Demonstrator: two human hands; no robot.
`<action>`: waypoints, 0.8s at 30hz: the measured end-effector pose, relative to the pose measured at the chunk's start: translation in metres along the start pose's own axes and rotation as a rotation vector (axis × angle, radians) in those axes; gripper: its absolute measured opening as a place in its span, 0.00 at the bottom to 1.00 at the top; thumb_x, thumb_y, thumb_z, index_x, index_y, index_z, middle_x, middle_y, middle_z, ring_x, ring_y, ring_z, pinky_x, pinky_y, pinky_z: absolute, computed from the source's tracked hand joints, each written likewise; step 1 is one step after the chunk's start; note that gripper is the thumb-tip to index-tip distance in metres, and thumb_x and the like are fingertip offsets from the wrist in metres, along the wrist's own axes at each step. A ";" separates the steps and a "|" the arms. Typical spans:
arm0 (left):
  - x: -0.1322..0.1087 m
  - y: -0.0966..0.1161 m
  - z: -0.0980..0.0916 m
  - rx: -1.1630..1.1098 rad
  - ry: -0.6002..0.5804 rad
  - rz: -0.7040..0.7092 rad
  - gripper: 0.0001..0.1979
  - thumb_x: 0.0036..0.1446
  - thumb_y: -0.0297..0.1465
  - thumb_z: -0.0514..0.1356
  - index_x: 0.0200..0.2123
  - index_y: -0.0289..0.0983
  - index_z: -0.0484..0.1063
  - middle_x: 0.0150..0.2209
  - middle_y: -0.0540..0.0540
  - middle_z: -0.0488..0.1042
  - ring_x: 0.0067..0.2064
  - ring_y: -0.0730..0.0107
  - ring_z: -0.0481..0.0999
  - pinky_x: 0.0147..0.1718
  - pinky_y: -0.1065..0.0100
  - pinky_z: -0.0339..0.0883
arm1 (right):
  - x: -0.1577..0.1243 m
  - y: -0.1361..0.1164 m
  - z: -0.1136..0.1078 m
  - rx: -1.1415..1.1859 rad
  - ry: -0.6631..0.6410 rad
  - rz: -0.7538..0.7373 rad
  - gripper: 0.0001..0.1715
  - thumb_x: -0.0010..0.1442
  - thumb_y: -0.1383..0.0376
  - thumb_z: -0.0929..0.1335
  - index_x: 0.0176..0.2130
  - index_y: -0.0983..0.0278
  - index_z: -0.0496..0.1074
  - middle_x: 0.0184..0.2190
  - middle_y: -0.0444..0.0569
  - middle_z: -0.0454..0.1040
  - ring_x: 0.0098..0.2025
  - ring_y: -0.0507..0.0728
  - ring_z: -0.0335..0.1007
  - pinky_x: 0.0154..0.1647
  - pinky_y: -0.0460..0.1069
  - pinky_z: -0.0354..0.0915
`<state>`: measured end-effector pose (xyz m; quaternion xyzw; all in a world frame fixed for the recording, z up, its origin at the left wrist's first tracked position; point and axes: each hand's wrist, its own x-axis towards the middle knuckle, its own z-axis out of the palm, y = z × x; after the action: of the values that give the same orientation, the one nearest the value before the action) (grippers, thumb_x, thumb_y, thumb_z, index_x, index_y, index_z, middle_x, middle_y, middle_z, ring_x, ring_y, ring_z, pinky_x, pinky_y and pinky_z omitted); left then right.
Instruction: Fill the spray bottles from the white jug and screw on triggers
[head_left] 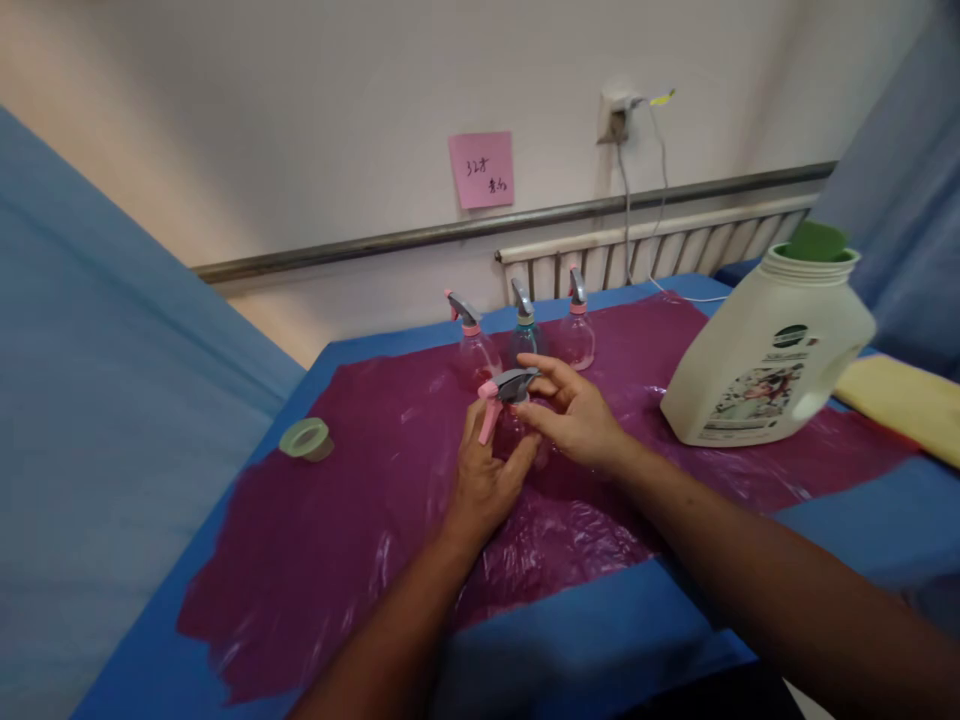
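A small clear spray bottle with a grey and pink trigger head (508, 388) stands on the magenta plastic sheet (337, 540). My left hand (486, 478) is wrapped round the bottle's body from the left. My right hand (574, 410) pinches the grey spray head from the right, fingers curled on it. Behind them three more spray bottles stand in a row: a pink-topped one (474, 345), a teal-collared one (524, 325) and another pink-collared one (576, 330).
A large white detergent jug with a green cap (769, 355) stands at the right. A pale green tape roll (307, 439) lies at the left on the blue table cover (600, 650). A yellow cloth (900, 400) lies far right. Wall, radiator and pink note stand behind.
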<state>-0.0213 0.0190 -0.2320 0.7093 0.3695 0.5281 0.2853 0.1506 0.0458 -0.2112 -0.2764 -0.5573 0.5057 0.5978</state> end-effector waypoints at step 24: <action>0.004 -0.001 -0.009 0.190 -0.059 -0.150 0.47 0.64 0.43 0.75 0.80 0.46 0.59 0.79 0.35 0.64 0.80 0.37 0.64 0.78 0.33 0.59 | 0.007 -0.008 0.014 -0.180 0.295 -0.059 0.34 0.52 0.59 0.83 0.57 0.59 0.81 0.50 0.49 0.86 0.48 0.59 0.83 0.54 0.55 0.79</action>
<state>-0.0298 0.0236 -0.2281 0.7186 0.4614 0.4470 0.2663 0.1391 0.0465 -0.1985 -0.3833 -0.5145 0.3899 0.6605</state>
